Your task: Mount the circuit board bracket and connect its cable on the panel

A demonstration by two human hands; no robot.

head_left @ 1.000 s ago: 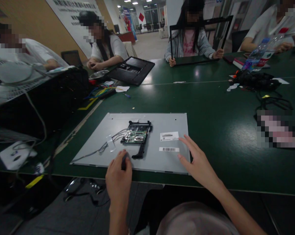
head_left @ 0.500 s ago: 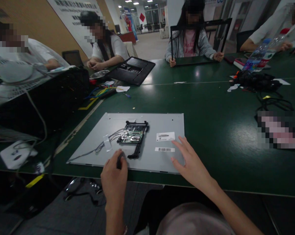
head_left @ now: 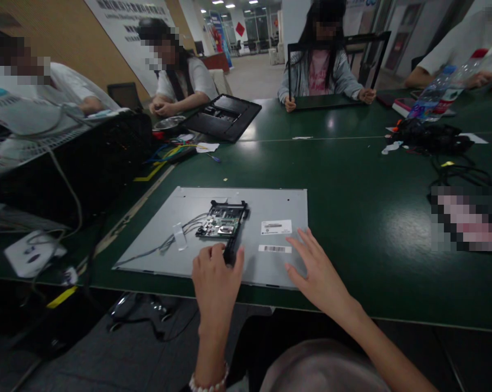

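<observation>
A grey metal-backed display panel (head_left: 246,267) lies flat near the table's front edge. On its back sits a green circuit board (head_left: 219,226) in a black plastic bracket (head_left: 231,247), with cables (head_left: 168,245) running left under clear tape. My left hand (head_left: 217,272) is at the bracket's front end, thumb on one side and fingers on the other; the fingertips are partly hidden. My right hand (head_left: 317,269) is open, its fingers spread over the panel's right edge beside a barcode label (head_left: 274,249) and a white label (head_left: 276,227).
Across the table a person holds up a black frame (head_left: 339,103). A black cover (head_left: 225,118) lies in front of another person. Left stands a dark box (head_left: 78,158) with a trailing cable. Bottles (head_left: 431,95), black cables (head_left: 429,136) and a blurred pink item (head_left: 470,220) are at the right.
My left hand has moved right, from beside the bracket's foot to around its front end. My right hand stays nearly where it was. The view has shifted slightly.
</observation>
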